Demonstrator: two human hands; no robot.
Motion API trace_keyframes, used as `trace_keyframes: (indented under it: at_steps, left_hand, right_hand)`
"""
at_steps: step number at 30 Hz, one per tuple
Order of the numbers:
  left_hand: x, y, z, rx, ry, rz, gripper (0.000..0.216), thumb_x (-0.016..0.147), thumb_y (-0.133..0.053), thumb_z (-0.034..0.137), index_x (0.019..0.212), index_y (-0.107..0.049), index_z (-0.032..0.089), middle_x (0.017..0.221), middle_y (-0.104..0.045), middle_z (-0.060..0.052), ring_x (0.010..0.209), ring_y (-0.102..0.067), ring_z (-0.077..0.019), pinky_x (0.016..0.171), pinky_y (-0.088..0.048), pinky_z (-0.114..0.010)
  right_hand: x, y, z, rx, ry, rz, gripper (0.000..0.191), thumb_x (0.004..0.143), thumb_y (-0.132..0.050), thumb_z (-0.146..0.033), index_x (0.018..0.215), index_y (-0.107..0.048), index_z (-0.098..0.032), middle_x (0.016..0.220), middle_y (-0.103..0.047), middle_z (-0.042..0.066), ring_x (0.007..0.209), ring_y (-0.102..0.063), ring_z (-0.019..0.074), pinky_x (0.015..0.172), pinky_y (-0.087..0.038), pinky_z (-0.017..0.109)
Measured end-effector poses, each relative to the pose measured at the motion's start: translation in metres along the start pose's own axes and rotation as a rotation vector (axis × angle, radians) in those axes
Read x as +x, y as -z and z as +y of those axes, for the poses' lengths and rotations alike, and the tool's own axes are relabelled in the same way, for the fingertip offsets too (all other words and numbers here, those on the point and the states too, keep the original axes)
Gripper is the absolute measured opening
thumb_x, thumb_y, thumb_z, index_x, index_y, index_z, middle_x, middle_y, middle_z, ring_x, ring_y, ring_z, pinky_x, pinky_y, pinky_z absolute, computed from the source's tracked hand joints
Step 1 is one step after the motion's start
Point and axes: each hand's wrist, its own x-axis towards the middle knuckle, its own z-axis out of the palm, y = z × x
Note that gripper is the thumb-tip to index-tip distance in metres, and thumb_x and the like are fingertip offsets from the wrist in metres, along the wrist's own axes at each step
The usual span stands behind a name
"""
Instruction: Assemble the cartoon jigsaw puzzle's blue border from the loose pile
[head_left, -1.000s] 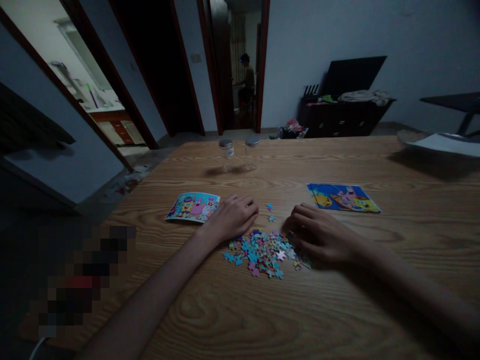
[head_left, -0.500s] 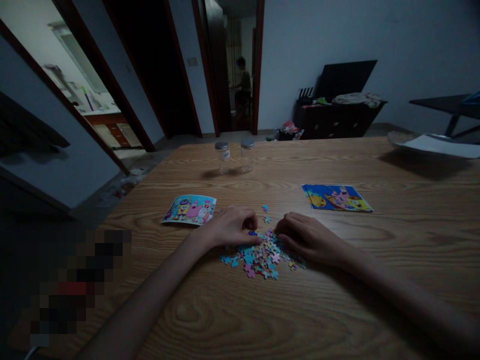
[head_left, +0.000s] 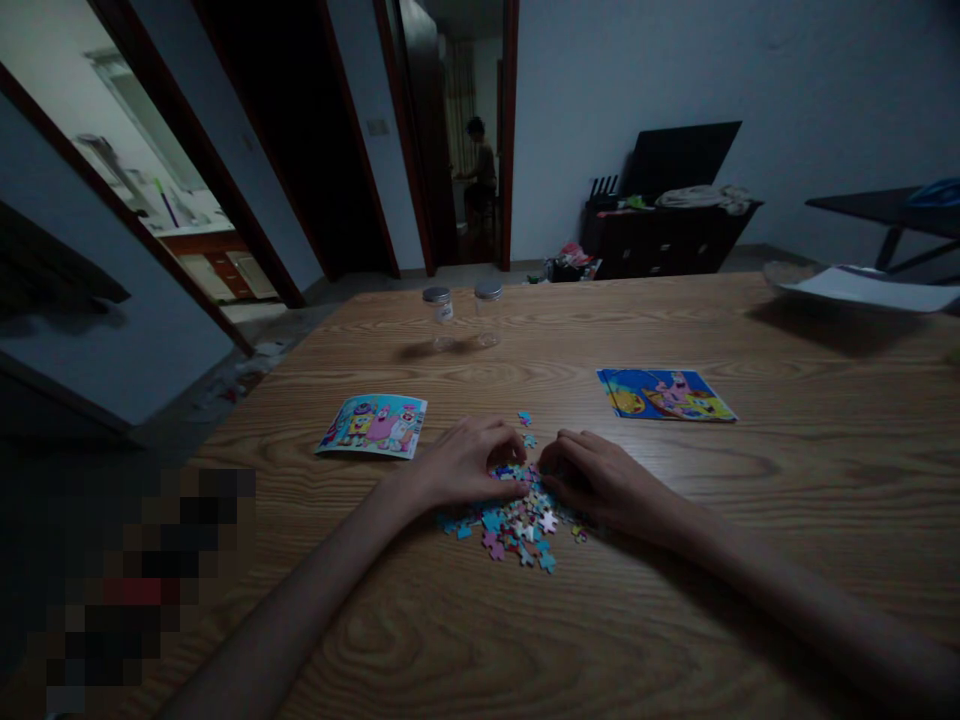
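Note:
A loose heap of jigsaw puzzle pieces (head_left: 529, 520), mostly light blue, pink and white, lies on the wooden table. My left hand (head_left: 471, 462) rests at the heap's upper left, thumb and curved fingers apart around some dark blue pieces. From the other side, my right hand (head_left: 600, 475) reaches the heap's upper right with its fingers curled together; whatever is between the fingertips is hidden. Just beyond the hands lie two single puzzle pieces, a blue-and-pink piece (head_left: 524, 418) and a light blue piece (head_left: 529, 441).
A cartoon picture card (head_left: 375, 425) lies left of my left hand, and a blue cartoon picture sheet (head_left: 666, 394) lies farther right. Two clear jars with grey lids, a left jar (head_left: 439, 318) and a right jar (head_left: 488, 315), stand behind. A person (head_left: 480, 175) sits beyond the doorway.
My hands have come slightly closer together over the heap. My right hand has shifted left, and its fingers look more curled. The whole view has shifted a little.

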Motion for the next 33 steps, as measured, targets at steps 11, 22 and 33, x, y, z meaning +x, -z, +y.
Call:
trace_keyframes:
  at_steps: [11, 22, 33]
  left_hand:
    - [-0.004, -0.001, 0.013, 0.113, -0.041, 0.016, 0.017, 0.092, -0.07, 0.037, 0.1, -0.067, 0.022, 0.103, -0.068, -0.005, 0.099, -0.065, -0.0242, 0.087, -0.049, -0.038]
    - [-0.003, -0.002, 0.02, 0.182, -0.054, 0.03, 0.018, 0.086, -0.069, 0.032, 0.097, -0.06, 0.021, 0.098, -0.068, -0.003, 0.094, -0.063, -0.0228, 0.092, -0.046, -0.04]
    - [0.004, -0.003, 0.018, -0.196, 0.089, 0.1, 0.015, 0.088, -0.069, 0.024, 0.103, -0.067, 0.021, 0.092, -0.073, -0.003, 0.078, -0.067, -0.0163, 0.071, -0.052, -0.03]
  right_hand:
    - [0.002, 0.003, -0.004, -0.031, 0.007, 0.011, 0.004, 0.099, -0.059, -0.022, 0.103, -0.059, -0.02, 0.092, -0.067, 0.007, 0.081, -0.062, 0.021, 0.07, -0.048, 0.034]
    - [0.0, -0.001, 0.0, -0.079, 0.048, 0.077, 0.006, 0.102, -0.056, -0.022, 0.108, -0.056, -0.021, 0.094, -0.066, 0.007, 0.083, -0.061, 0.0213, 0.071, -0.047, 0.034]
    - [0.001, 0.003, -0.001, -0.15, 0.07, 0.173, 0.011, 0.103, -0.055, -0.022, 0.114, -0.057, -0.021, 0.089, -0.066, 0.007, 0.077, -0.06, 0.0211, 0.067, -0.045, 0.034]
